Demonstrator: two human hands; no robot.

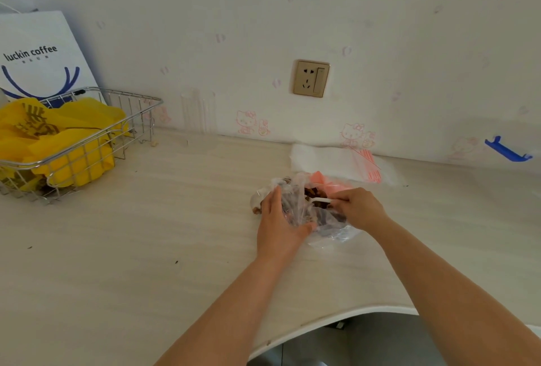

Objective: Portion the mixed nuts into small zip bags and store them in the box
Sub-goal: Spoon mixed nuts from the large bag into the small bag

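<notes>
The step in hand looks like the first scoop: the person is working at the clear plastic bag (304,207) of mixed nuts (314,193) on the pale table (175,219), and no small bag seems to be filled yet.

Taking that bag as the landmark and going left to right: well to its left, a wire basket (123,120) is holding yellow plastic bags (67,137), with a white paper coffee bag (44,52) leaning on the wall behind it. Whether this basket is the box meant for storage, I cannot tell.

On the bag's left side the left hand (278,219) is lying with fingers fairly straight, pressing the loose film down and spreading the mouth; the thumb is tucking under the crumpled plastic at the near edge. It reads as a hold by pressure, not a closed grip.

On the bag's right side the right hand (355,207) is pinching a thin white handle, likely a small plastic spoon (320,199), its tip reaching into the nuts. A pink piece (328,182) is lying just behind the bag; what it is stays unclear.

Behind the bag and to its right, near the wall, a stack of small zip bags (345,165) with red seal strips is lying flat and untouched.

The next move likely calls for lifting a level spoonful, then freeing the left hand to fetch and open one zip bag.
</notes>
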